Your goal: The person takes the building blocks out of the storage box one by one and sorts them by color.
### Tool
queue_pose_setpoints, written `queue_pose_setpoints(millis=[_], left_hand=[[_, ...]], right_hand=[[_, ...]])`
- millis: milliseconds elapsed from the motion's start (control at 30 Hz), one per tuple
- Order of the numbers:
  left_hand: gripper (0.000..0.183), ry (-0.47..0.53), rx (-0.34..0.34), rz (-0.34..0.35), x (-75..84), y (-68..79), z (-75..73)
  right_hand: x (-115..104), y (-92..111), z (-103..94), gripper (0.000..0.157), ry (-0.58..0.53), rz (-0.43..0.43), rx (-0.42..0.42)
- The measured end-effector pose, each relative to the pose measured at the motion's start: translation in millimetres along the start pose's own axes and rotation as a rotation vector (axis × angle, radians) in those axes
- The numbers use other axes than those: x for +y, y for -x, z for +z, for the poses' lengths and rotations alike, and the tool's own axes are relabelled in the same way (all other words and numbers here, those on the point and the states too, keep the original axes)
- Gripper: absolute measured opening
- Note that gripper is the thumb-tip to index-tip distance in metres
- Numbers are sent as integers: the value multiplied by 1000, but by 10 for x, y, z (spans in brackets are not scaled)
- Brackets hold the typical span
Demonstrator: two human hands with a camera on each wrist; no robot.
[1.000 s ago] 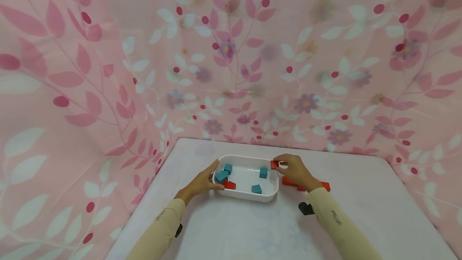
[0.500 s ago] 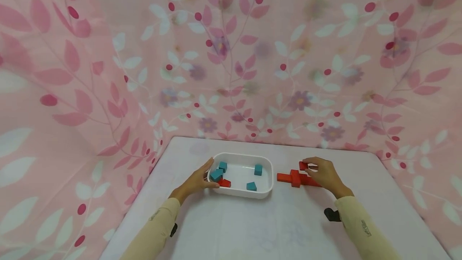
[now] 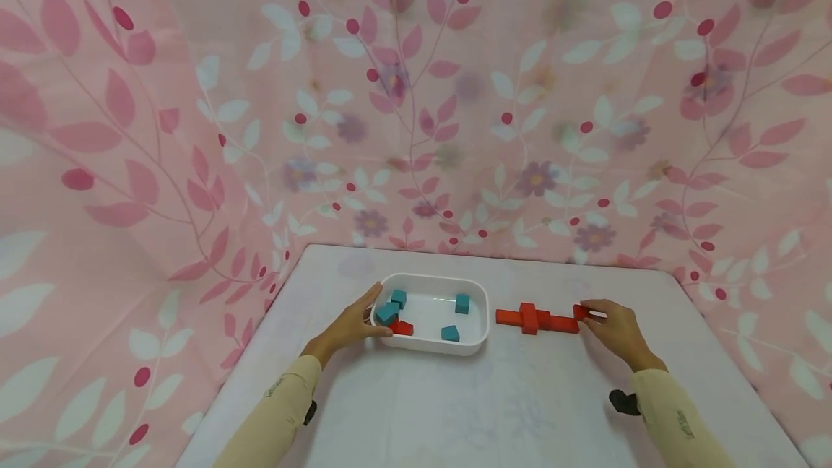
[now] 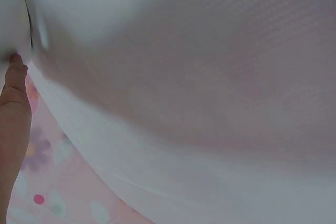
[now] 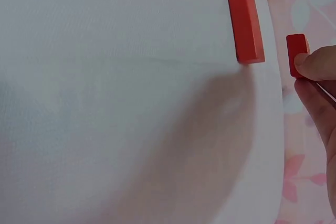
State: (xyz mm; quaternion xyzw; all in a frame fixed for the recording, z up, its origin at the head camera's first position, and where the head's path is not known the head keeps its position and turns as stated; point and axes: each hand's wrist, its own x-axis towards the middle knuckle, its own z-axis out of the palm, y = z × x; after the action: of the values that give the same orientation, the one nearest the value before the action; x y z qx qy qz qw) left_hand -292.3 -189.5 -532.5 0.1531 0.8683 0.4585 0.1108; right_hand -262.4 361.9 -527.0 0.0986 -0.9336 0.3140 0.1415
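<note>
My left hand (image 3: pixel 347 323) holds the left end of a white plastic tray (image 3: pixel 429 346), thumb along the front rim and fingers at the rear left corner. In the left wrist view a finger (image 4: pixel 16 77) lies against the tray's wall. Between thumb and fingertips, my right hand (image 3: pixel 614 328) pinches a small red block (image 5: pixel 296 56), close over the right end of a row of red blocks. That row has a long red block (image 3: pixel 562 323) at the right, an upright red block (image 3: pixel 529 318) crossing it, and another red block (image 3: pixel 508 317) at the left.
Inside the tray, a teal block (image 3: pixel 462 303) and a second teal block (image 3: pixel 450 333) lie apart, with more teal blocks (image 3: pixel 388 313) and a red piece (image 3: pixel 404 328) at the left. White cloth (image 3: pixel 494 410) covers the table; a pink floral curtain (image 3: pixel 416 128) hangs behind.
My right hand has carried the red block from the tray's right rim rightward, past the red row, to its right end. The left hand stays on the tray; the head view has shifted slightly.
</note>
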Motion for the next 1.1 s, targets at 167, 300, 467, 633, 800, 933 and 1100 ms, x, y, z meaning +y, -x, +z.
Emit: queue_pose_setpoints(millis=[167, 300, 467, 633, 800, 933, 1100], left_hand=[[110, 6, 4, 1, 10, 4, -3], [109, -2, 6, -6, 3, 3, -4], [109, -8, 1, -17, -11, 1, 2], [109, -4, 2, -9, -15, -17, 14], [109, 0, 3, -10, -12, -30, 17], [109, -5, -1, -12, -4, -25, 13], [109, -5, 1, 3, 4, -22, 8]], right_hand=[[122, 59, -6, 33, 16, 37, -4], [194, 107, 7, 35, 4, 109, -70], [255, 165, 59, 36, -3, 167, -124], [256, 188, 98, 35, -5, 153, -88], [260, 180, 132, 34, -3, 135, -58], [287, 161, 167, 34, -11, 153, -68], [255, 127, 154, 36, -1, 175, -108]])
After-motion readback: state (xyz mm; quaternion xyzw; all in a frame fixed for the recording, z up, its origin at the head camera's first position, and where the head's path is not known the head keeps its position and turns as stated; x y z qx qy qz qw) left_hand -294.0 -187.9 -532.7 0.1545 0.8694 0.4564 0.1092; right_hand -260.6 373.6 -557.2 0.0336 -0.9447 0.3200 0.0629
